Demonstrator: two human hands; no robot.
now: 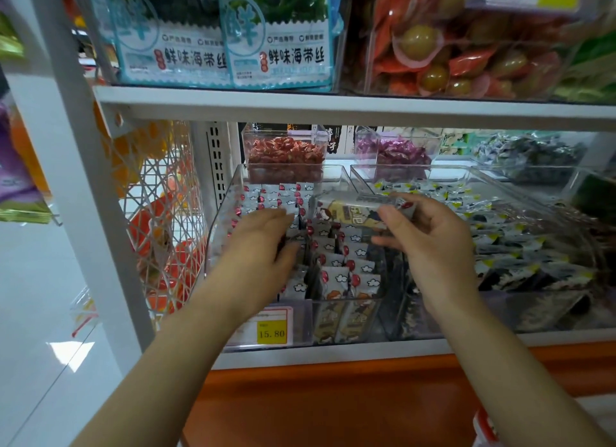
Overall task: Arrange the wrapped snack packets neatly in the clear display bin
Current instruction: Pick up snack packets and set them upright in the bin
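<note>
Holding: right hand (430, 246) pinches one snack packet (356, 210) between thumb and fingertips above the clear display bin (218, 240) | left hand (263, 243) spread, fingers extended, pressing against upright packet rows (336, 270) inside bin | yellow price tag (271, 333) on bin front.

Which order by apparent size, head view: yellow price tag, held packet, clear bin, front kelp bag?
1. clear bin
2. front kelp bag, cropped at the top edge
3. held packet, partly hidden by the right hand
4. yellow price tag
Nearness differs, so this is apparent size only.
</note>
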